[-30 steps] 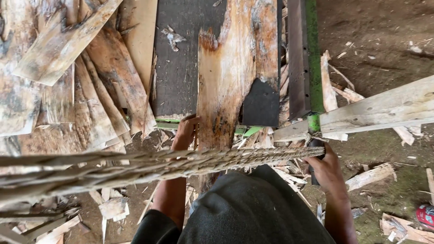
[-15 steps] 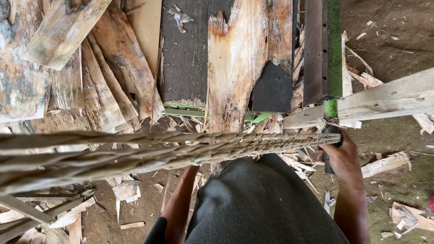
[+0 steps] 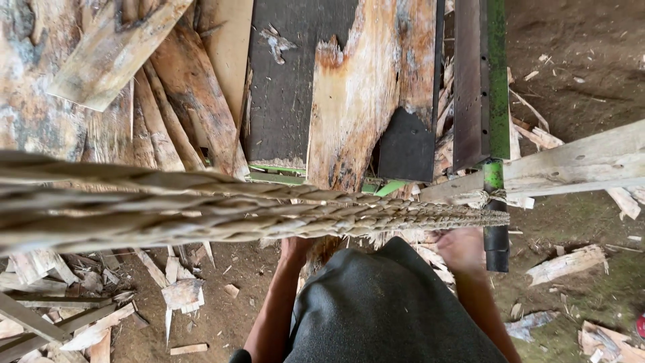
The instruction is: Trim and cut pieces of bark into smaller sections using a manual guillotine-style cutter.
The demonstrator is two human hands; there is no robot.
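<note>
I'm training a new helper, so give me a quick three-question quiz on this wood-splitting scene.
1. True or false: the twisted rope bundle runs across the view above both hands.
2. Which hand is beside the black handle? A left, B right.
3. Fill in: the pale split plank lies on a ____ board.

Key: 1 true. 2 B, the right hand; the left hand is by the plank's lower end. 3 dark.

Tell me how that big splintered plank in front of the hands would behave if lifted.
The splintered plank looks stiff rather than floppy, being a broad flat board. Its torn, jagged top edge suggests it may shed splinters or split further. It is probably light for its size, since it looks thin and dry.
</note>
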